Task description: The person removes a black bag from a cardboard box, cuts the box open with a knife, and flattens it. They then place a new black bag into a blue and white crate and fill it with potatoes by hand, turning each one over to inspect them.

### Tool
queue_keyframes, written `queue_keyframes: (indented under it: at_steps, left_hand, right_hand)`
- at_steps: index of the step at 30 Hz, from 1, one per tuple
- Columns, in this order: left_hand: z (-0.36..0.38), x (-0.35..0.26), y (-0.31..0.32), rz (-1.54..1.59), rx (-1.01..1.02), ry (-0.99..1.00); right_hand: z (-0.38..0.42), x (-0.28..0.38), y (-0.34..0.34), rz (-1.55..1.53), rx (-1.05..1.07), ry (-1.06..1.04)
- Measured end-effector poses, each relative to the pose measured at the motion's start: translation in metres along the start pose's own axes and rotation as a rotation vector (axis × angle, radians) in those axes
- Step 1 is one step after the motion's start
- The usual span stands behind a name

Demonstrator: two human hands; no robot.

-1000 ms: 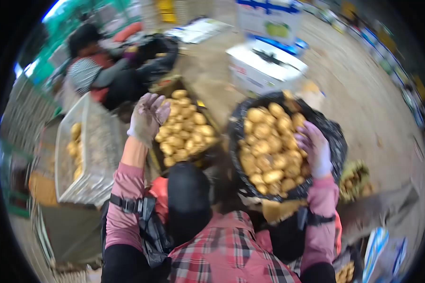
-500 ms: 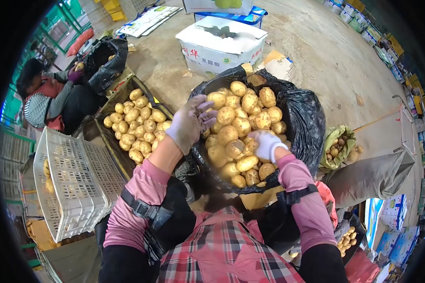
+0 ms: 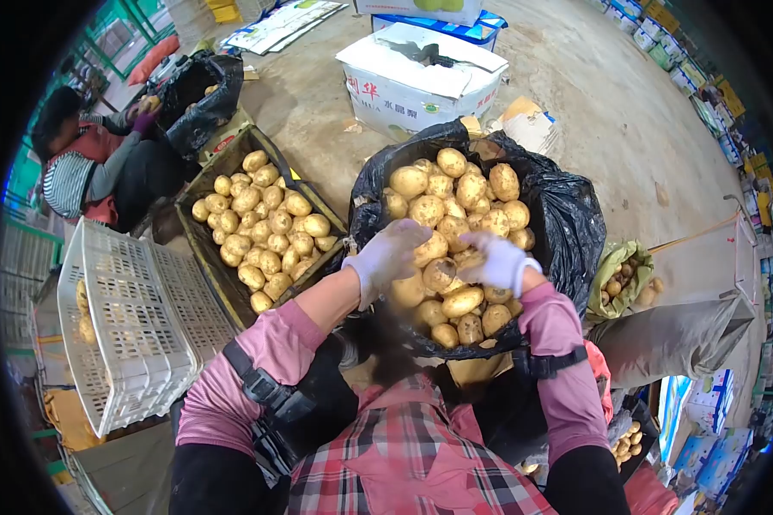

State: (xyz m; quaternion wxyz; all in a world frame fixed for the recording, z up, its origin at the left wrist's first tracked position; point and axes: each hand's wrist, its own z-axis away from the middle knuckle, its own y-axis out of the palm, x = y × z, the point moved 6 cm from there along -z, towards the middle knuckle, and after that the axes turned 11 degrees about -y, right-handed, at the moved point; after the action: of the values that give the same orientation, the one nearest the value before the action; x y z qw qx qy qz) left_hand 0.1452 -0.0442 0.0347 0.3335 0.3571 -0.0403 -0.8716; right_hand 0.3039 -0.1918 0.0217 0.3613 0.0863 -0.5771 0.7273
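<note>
In front of me stands a container lined with a black plastic bag (image 3: 567, 232), heaped with potatoes (image 3: 462, 301) that have dirt specks. My left hand (image 3: 390, 257), in a thin whitish-purple glove, is over the heap's left side. Its fingers are stretched out beside a potato (image 3: 430, 250), and I see nothing held in them. My right hand (image 3: 496, 261), also gloved, lies low over the middle of the heap. Its fingers are apart and touch the potatoes there; part of them is hidden.
Left of the bag is a wooden crate (image 3: 199, 251) of potatoes, with a white plastic basket (image 3: 129, 318) beside it. A white carton (image 3: 421, 90) stands beyond the bag. A green sack (image 3: 594, 287) of potatoes lies right. A co-worker (image 3: 103, 163) crouches at far left by another black bag.
My left hand has come down and right, from above the bag's left rim onto the potatoes. My right hand has shifted slightly, its fingers now more spread. The view has moved a little.
</note>
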Motion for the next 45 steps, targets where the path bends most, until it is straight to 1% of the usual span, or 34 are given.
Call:
queue_keyframes:
  at_steps: [1, 2, 4, 5, 6, 7, 9, 10, 11, 12, 13, 14, 16, 17, 19, 20, 21, 22, 23, 25, 26, 27, 28, 31, 32, 34, 35, 36, 37, 39, 40, 42, 43, 45]
  left_hand:
    - [0.0, -0.002, 0.002, -0.011, -0.009, -0.001]
    - [-0.004, -0.002, 0.003, 0.021, 0.049, 0.021]
    - [-0.012, -0.003, 0.0, 0.079, 0.163, 0.064]
    - [-0.007, -0.007, 0.001, 0.059, 0.115, 0.064]
    - [-0.001, -0.01, 0.002, 0.043, 0.066, 0.062]
    - [0.002, -0.009, 0.003, 0.024, 0.019, 0.054]
    - [-0.003, -0.008, -0.001, -0.031, 0.038, 0.09]
    - [-0.008, -0.006, -0.004, -0.055, 0.049, 0.111]
    - [-0.017, -0.004, -0.007, -0.18, 0.108, 0.297]
    - [-0.005, -0.014, 0.003, -0.303, 0.164, 0.492]
    - [-0.012, -0.005, 0.002, -0.203, 0.095, 0.204]
    - [0.013, -0.014, 0.018, -0.068, 0.004, -0.073]
    - [0.022, -0.022, 0.042, -0.064, 0.331, 0.029]
    - [0.029, -0.023, 0.052, -0.067, 0.494, 0.075]
    - [0.037, -0.035, 0.051, -0.096, 0.414, 0.241]
    - [0.049, -0.045, 0.051, -0.134, 0.374, 0.341]
    - [0.057, -0.053, 0.052, -0.171, 0.338, 0.443]
    - [0.058, -0.06, 0.05, -0.259, 0.277, 0.605]
    - [0.055, -0.061, 0.048, -0.39, 0.21, 0.677]
    - [0.053, -0.061, 0.045, -0.65, 0.066, 0.813]
    - [0.065, -0.058, 0.057, -0.469, 0.15, 0.704]
    - [0.064, -0.055, 0.057, -0.541, 0.048, 0.773]
    - [0.06, -0.052, 0.054, -0.611, -0.057, 0.841]
    - [0.05, -0.049, 0.05, -0.469, -0.143, 0.78]
    - [0.064, -0.054, 0.055, -0.412, -0.138, 0.698]
    - [0.07, -0.064, 0.05, -0.491, -0.222, 0.839]
    - [0.06, -0.068, 0.041, -0.628, -0.313, 1.06]
    - [0.059, -0.069, 0.038, -0.575, -0.297, 1.039]
    - [0.058, -0.07, 0.034, -0.52, -0.281, 1.019]
    - [0.067, -0.064, 0.04, -0.043, -0.037, 0.488]
    - [0.062, -0.064, 0.039, 0.077, 0.068, 0.431]
    - [0.066, -0.069, 0.044, -0.303, -0.089, 0.482]
    - [0.067, -0.07, 0.046, -0.492, -0.171, 0.502]
    - [0.064, -0.069, 0.043, -0.456, -0.086, 0.486]
  right_hand:
    - [-0.004, -0.005, 0.018, 0.003, 0.06, 0.0]
    - [-0.007, -0.009, 0.03, 0.271, 0.176, 0.007]
    - [-0.015, -0.033, 0.047, 0.237, 0.172, 0.081]
    - [-0.017, -0.034, 0.043, 0.226, 0.169, 0.115]
    - [-0.016, -0.033, 0.04, 0.251, 0.161, 0.087]
    - [-0.014, -0.037, 0.036, 0.204, 0.153, 0.112]
    - [-0.003, -0.025, 0.011, 0.099, 0.133, 0.171]
    - [0.004, -0.016, -0.003, -0.033, -0.006, 0.143]
    - [0.007, -0.012, -0.013, -0.306, -0.14, 0.022]
    - [0.013, 0.005, -0.03, -0.316, -0.237, -0.076]
    - [0.02, 0.026, -0.048, -0.326, -0.334, -0.182]
    - [0.026, 0.044, -0.061, -0.245, -0.425, -0.292]
    - [0.04, 0.078, -0.075, -0.096, -0.604, -0.511]
    - [0.039, 0.082, -0.073, -0.335, -0.59, -0.502]
    - [0.035, 0.085, -0.07, -0.805, -0.55, -0.47]
    - [0.031, 0.081, -0.077, -0.824, -0.582, -0.507]
    - [0.03, 0.077, -0.075, -0.939, -0.546, -0.479]
    - [0.03, 0.077, -0.073, -1.052, -0.509, -0.45]
    - [0.03, 0.077, -0.071, -1.164, -0.468, -0.419]
    - [0.036, 0.084, -0.079, -0.958, -0.501, -0.466]
    - [0.037, 0.085, -0.08, -0.846, -0.527, -0.483]
    - [0.038, 0.087, -0.081, -0.733, -0.549, -0.5]
    - [0.039, 0.089, -0.078, -0.711, -0.579, -0.494]
    - [0.04, 0.102, -0.07, -1.111, -0.52, -0.459]
    - [0.04, 0.102, -0.069, -1.087, -0.544, -0.466]
    - [0.04, 0.103, -0.068, -1.01, -0.573, -0.47]
    - [0.041, 0.103, -0.069, -0.971, -0.587, -0.47]
    - [0.042, 0.106, -0.072, -0.923, -0.603, -0.478]
    - [0.042, 0.107, -0.072, -0.991, -0.589, -0.467]
    - [0.042, 0.108, -0.072, -1.125, -0.564, -0.446]
    - [0.042, 0.107, -0.073, -1.118, -0.574, -0.456]
    - [0.041, 0.105, -0.074, -1.102, -0.593, -0.473]
    - [0.042, 0.106, -0.076, -1.037, -0.607, -0.463]
    - [0.047, 0.111, -0.077, -0.91, -0.626, -0.439]
